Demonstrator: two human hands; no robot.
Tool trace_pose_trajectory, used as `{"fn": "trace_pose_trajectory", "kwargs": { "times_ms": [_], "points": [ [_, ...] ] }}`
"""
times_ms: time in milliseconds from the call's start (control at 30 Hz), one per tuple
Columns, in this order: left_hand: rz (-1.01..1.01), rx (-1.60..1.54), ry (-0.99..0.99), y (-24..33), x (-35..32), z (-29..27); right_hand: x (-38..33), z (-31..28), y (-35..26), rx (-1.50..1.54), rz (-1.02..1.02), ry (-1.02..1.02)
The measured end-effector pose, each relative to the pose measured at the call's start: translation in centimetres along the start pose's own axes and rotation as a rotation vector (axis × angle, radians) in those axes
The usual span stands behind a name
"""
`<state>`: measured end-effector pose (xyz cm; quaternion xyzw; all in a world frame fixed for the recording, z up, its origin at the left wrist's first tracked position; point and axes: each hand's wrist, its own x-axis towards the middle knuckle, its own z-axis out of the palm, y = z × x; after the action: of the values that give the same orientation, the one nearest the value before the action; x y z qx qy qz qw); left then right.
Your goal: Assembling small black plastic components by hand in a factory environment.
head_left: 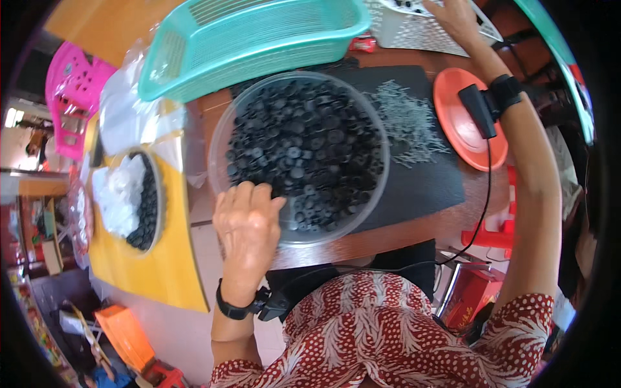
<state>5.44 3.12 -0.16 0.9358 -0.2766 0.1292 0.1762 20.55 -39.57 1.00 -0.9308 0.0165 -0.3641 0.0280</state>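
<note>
My left hand (247,216) lies across the near-left rim of a round clear plastic tub (386,161). Its fingers curl down into the tub, the thumb a little apart; the fingertips and whatever they hold are hidden. Small black round parts (297,142), some with a hole in the middle, fill most of the tub. My right hand (455,22) is stretched far to the upper right, over a white perforated basket (414,35) where black and white bits show. The picture's edge cuts its fingers, so their grip is unclear. Each wrist wears a black strap with a device.
Grey screws or pins (407,123) lie heaped on a dark mat (414,200), beside an orange-red lid (453,110). A turquoise basket (259,81) stands behind the tub. On the left yellow table (174,258), another container holds black parts (147,207) and plastic bags. A black cable (475,233) hangs from my right wrist.
</note>
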Motion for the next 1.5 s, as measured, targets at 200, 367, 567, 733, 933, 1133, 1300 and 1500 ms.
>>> {"fn": "trace_pose_trajectory", "kwargs": {
  "times_ms": [200,367,567,733,933,1133,1300,1500],
  "points": [
    [-0.027,-0.030,-0.023,0.5,0.0,0.4,-6.4,-5.9,-4.5,0.188,-0.066,0.143],
    [-0.085,-0.062,-0.038,0.5,0.0,0.2,-14.4,-10.7,-10.4,0.568,0.012,-0.143],
    [-0.263,-0.450,0.028,1.6,-0.5,-0.3,-19.6,-11.2,-12.9,0.456,-0.075,-0.254],
    [-0.394,-0.956,0.057,1.9,-1.6,-0.8,-19.6,-10.7,-13.7,0.342,-0.162,-0.270],
    [-0.452,-1.155,0.007,2.2,-2.1,-1.0,-19.6,-11.1,-14.1,0.322,-0.180,-0.299],
    [-0.490,-1.223,-0.014,2.8,-2.3,-0.9,-19.3,-11.5,-14.0,0.287,-0.174,-0.345],
    [-0.499,-1.392,-0.018,3.2,-2.3,-1.3,-19.1,-11.6,-14.0,0.351,-0.091,-0.513],
    [-0.525,-1.658,-0.052,3.1,-2.3,-0.9,-19.3,-11.2,-14.0,0.356,-0.147,-0.439]
  ]
}}
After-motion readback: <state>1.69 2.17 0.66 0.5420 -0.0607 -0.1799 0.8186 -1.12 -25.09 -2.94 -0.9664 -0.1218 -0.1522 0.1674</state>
